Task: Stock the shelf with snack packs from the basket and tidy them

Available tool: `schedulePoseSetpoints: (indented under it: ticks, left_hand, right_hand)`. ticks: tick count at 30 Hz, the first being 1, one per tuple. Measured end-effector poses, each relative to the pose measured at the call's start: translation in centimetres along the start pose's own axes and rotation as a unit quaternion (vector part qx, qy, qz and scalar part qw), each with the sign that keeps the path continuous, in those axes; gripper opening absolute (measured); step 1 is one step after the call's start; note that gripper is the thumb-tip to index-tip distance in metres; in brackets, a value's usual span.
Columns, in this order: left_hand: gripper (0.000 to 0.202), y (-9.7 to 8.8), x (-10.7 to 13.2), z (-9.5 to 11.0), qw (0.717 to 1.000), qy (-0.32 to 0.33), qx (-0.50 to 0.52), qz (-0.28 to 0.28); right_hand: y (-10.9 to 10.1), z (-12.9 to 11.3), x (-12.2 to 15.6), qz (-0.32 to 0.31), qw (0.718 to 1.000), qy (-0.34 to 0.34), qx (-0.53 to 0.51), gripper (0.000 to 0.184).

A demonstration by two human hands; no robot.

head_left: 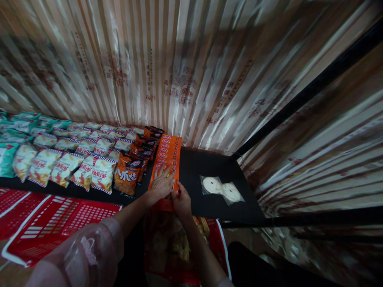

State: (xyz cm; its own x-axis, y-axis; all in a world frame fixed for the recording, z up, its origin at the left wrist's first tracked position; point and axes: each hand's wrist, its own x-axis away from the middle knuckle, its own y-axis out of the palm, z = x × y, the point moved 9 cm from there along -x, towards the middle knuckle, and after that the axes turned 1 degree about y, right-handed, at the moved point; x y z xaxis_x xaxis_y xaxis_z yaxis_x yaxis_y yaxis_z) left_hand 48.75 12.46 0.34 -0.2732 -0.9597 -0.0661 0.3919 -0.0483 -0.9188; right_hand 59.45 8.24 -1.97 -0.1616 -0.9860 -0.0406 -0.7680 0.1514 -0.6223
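A long orange strip [166,154] with a repeated printed logo lies on the black shelf, just right of the orange and black snack bags [128,174]. My left hand [163,184] is pressed flat on its near half, fingers stretched out and slightly apart. At the strip's right edge, my right hand [182,204] has its fingers curled and its fingertips pinching the edge near my left hand. Part of the strip's near end is hidden under my hands and wrists.
Rows of white snack bags [101,173] and teal bags [8,159] fill the left of the black shelf [194,171]. Two clear packets of white discs [212,185] lie to the right. Red baskets [72,217] stand below; a black pole [299,103] slants at right.
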Motion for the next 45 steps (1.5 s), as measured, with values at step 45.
schedulePoseSetpoints:
  ticks: [45]
  left_hand:
    - [0.044, 0.5, 0.3, 0.2, 0.994, 0.041, -0.076, 0.073]
  right_hand:
    - [0.6, -1.3, -5.8, 0.01, 0.974, -0.187, 0.13, 0.05]
